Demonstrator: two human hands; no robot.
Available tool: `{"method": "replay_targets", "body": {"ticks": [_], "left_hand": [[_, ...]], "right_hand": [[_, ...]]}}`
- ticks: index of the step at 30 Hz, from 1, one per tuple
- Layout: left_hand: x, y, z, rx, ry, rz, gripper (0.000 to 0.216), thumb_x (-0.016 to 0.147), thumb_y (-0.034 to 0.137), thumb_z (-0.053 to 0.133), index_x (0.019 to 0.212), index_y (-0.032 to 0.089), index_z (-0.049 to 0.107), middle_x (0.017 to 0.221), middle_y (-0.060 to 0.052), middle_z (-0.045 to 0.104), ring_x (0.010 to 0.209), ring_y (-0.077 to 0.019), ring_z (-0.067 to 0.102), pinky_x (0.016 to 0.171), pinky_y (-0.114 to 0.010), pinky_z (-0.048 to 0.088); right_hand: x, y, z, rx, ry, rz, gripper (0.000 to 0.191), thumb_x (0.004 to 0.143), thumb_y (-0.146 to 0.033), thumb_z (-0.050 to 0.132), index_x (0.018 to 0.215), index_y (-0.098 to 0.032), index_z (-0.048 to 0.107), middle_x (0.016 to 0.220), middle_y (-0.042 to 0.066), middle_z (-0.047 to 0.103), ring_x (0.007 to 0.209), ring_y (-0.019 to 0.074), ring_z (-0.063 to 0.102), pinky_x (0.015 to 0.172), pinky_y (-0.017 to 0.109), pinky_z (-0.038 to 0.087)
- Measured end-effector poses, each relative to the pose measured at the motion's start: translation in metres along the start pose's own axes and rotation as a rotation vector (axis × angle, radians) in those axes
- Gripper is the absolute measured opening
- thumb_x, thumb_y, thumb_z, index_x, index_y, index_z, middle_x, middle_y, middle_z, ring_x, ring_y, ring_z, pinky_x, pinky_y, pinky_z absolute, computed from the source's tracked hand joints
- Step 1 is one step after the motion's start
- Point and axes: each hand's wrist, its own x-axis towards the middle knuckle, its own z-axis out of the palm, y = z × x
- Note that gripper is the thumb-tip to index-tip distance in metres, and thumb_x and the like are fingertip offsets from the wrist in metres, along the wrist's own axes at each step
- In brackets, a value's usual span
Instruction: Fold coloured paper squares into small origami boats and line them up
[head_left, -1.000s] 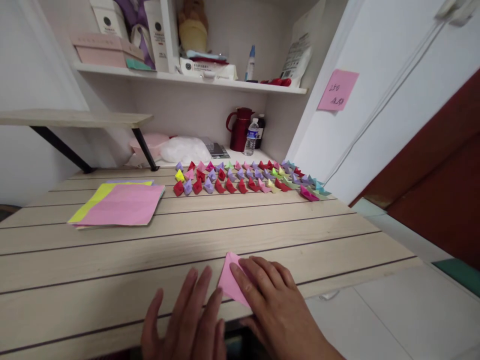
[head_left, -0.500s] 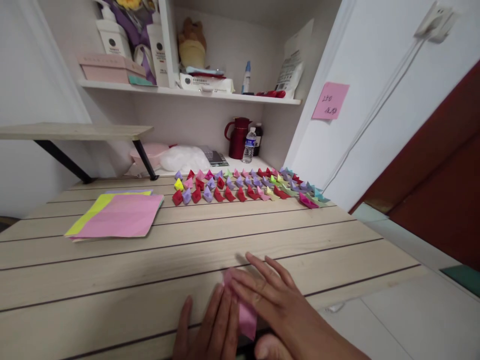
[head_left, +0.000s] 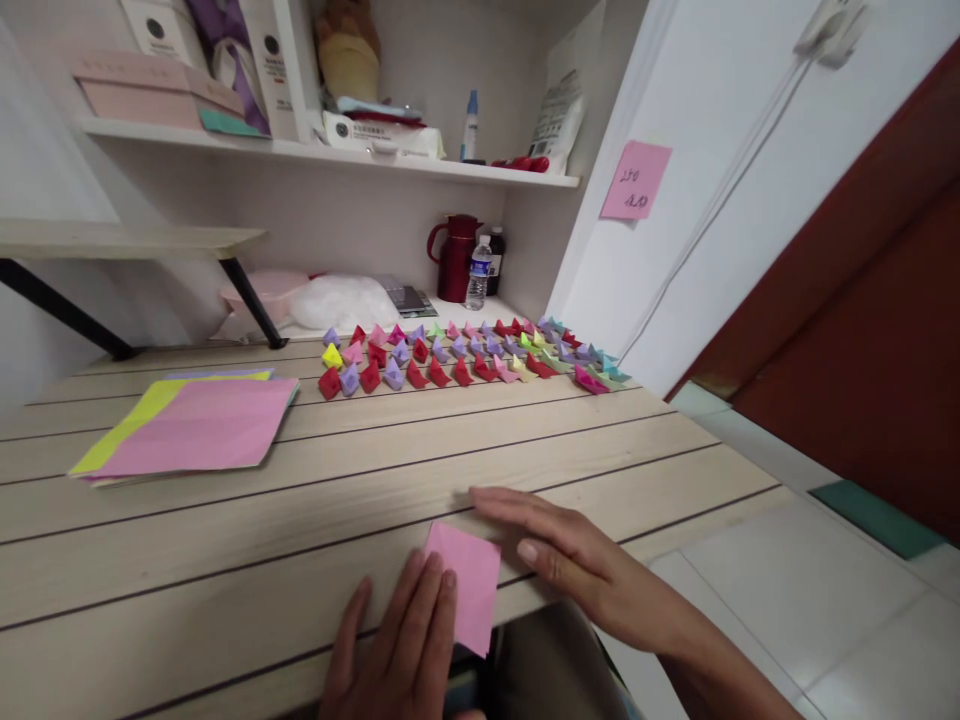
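Observation:
A small folded square of pink paper (head_left: 474,585) lies at the table's front edge, one corner reaching past it. Pressing on its left side with outstretched fingers is my left hand (head_left: 405,635). My right hand (head_left: 570,555) hovers just right of the paper, apart from it, fingers extended and holding nothing. Farther back, several rows of little folded paper boats (head_left: 461,372) in red, purple, pink, yellow and green stand on the wooden table (head_left: 360,450). A stack of pink and yellow paper sheets (head_left: 202,425) lies at the left.
A small raised wooden shelf (head_left: 127,240) on black legs stands at the back left. Behind the boats are a dark red thermos jug (head_left: 456,260), a water bottle (head_left: 478,275) and a white plastic bag (head_left: 345,303). A pink note (head_left: 636,180) sticks to the wall.
My right hand has lifted off the pink paper and moved right. The paper now shows as a wider square, with my left hand still on it. The camera view has shifted slightly.

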Motion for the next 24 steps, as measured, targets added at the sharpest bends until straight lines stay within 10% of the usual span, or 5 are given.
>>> {"method": "replay_targets", "body": {"ticks": [9, 16, 24], "left_hand": [[0.004, -0.013, -0.011, -0.13, -0.03, 0.039, 0.064, 0.098, 0.055, 0.024, 0.15, 0.018, 0.029, 0.133, -0.007, 0.064, 0.127, -0.017, 0.054, 0.117, -0.035, 0.015], [0.009, -0.02, -0.024, 0.016, -0.091, 0.21, 0.054, 0.09, 0.035, 0.051, 0.142, 0.021, 0.045, 0.141, -0.002, 0.058, 0.126, -0.018, 0.054, 0.1, -0.032, 0.04], [0.035, -0.027, -0.044, -0.288, -0.052, -0.011, 0.042, 0.091, 0.029, 0.053, 0.132, 0.022, 0.051, 0.112, -0.003, 0.074, 0.097, -0.0157, 0.069, 0.076, -0.028, 0.054]], "right_hand": [[0.004, -0.006, 0.001, -0.186, -0.145, -0.12, 0.041, 0.097, -0.024, 0.05, 0.137, -0.029, 0.052, 0.14, 0.005, 0.056, 0.135, 0.0193, 0.043, 0.113, 0.042, 0.031], [0.004, -0.006, 0.007, -0.231, -0.113, -0.077, 0.027, 0.099, -0.033, 0.049, 0.121, -0.029, 0.063, 0.135, 0.005, 0.06, 0.132, 0.0204, 0.046, 0.111, 0.042, 0.034], [0.006, -0.011, 0.011, -0.208, -0.062, -0.049, 0.023, 0.1, -0.032, 0.049, 0.115, -0.029, 0.066, 0.128, 0.003, 0.064, 0.126, 0.0191, 0.051, 0.108, 0.039, 0.037]]}}
